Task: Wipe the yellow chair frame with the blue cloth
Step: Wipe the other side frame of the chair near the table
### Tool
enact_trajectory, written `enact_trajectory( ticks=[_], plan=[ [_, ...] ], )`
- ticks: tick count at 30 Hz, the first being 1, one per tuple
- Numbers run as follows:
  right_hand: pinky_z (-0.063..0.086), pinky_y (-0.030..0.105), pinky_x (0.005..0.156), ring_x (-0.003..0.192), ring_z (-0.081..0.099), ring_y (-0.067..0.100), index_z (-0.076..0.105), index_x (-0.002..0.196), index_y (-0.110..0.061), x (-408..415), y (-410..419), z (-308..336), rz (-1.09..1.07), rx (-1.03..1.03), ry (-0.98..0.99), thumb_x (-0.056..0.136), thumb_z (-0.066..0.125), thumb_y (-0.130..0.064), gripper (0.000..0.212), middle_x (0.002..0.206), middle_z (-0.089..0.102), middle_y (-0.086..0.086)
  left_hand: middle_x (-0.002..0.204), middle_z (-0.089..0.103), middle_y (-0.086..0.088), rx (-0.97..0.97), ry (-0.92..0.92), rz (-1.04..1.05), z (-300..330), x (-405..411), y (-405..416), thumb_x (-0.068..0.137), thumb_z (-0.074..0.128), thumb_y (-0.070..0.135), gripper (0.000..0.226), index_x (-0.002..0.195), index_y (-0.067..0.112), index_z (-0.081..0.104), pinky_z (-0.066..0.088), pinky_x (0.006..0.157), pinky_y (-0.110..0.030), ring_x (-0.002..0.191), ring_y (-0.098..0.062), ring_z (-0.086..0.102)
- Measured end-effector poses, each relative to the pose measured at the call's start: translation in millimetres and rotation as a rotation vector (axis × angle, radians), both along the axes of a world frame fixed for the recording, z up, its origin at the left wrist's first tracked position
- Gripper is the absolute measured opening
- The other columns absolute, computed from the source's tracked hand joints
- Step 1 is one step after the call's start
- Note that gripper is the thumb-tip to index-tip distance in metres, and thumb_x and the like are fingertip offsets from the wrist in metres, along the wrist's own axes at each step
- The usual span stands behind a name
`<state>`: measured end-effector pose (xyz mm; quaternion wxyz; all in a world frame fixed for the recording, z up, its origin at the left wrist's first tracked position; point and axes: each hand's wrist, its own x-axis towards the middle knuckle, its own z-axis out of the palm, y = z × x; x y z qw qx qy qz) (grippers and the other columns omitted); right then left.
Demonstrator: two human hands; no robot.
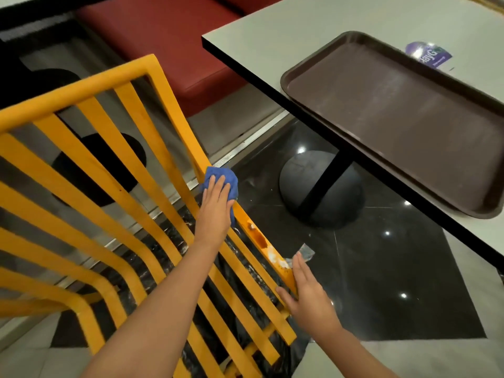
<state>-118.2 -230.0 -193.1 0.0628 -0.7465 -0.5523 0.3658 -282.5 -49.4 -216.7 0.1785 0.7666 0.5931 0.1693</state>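
The yellow chair frame (81,165), made of slatted metal bars, fills the left half of the head view. My left hand (215,205) presses the blue cloth (221,177) flat against the frame's right side rail, fingers straight on top of the cloth. Below the cloth the rail shows brown and white stains (261,241). Lower down, my right hand (308,293) holds the same rail with straight fingers on its outer side and the thumb on the inner side.
A grey table (261,36) with a black edge stands to the right, bearing a brown tray (354,39) and a purple sticker (428,54). Its round black base (300,173) sits on the glossy dark floor. A red bench seat (169,36) lies behind.
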Motion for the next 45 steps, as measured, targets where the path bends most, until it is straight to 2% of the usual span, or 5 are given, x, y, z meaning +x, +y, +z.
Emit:
enact_trajectory(
  ticks=[5,13,19,30,45],
  plan=[
    [0.039,0.027,0.102,0.135,0.035,0.012,-0.007,0.148,-0.022,0.2,-13.6,-1.3,-0.052,-0.023,-0.07,0.092,0.048,-0.045,0.081,0.157,-0.004,-0.009,0.156,0.003,-0.006,0.01,0.226,-0.169,-8.4,-13.9,3.0,0.097,0.038,0.009,0.054,0.146,0.008,0.015,-0.006,0.114,-0.028,0.144,-0.019,-0.007],
    [0.04,0.022,0.099,0.135,0.033,0.008,0.004,0.149,-0.019,-7.4,-5.8,-2.8,0.009,0.053,-0.15,0.098,0.036,-0.043,0.065,0.158,0.003,-0.008,0.154,0.015,-0.007,0.01,-0.043,-0.032,-15.2,0.4,2.3,0.099,0.035,0.009,0.046,0.143,0.006,0.023,-0.006,0.112,-0.021,0.144,-0.018,0.004],
    [0.045,0.023,0.092,0.121,0.05,0.008,0.007,0.149,-0.022,-4.8,-0.9,2.4,0.046,0.028,-0.207,0.1,0.029,-0.038,0.055,0.155,0.019,-0.008,0.145,0.036,-0.016,0.102,0.027,-0.212,-22.9,-20.9,13.3,0.083,0.052,-0.014,0.055,0.135,0.0,0.04,0.009,0.114,-0.032,0.139,-0.026,0.023],
    [0.051,0.024,0.083,0.107,0.057,0.01,0.001,0.149,-0.021,-4.2,-2.9,-5.0,0.078,0.015,-0.233,0.101,0.027,-0.038,0.057,0.153,0.025,-0.007,0.142,0.04,-0.019,0.085,-0.098,-0.098,-30.9,-3.8,2.7,0.085,0.047,-0.013,0.048,0.131,-0.003,0.043,-0.001,0.114,-0.026,0.137,-0.033,0.027],
    [0.038,0.025,0.102,0.136,0.034,0.012,0.002,0.149,-0.017,-1.9,-2.8,-1.9,0.077,0.073,-0.135,0.101,0.028,-0.035,0.057,0.157,0.008,-0.004,0.147,0.033,-0.011,0.037,-0.18,-0.015,-25.3,13.5,-24.6,0.093,0.045,-0.001,0.043,0.135,0.002,0.041,0.009,0.117,-0.033,0.141,-0.022,0.019]
  ],
)
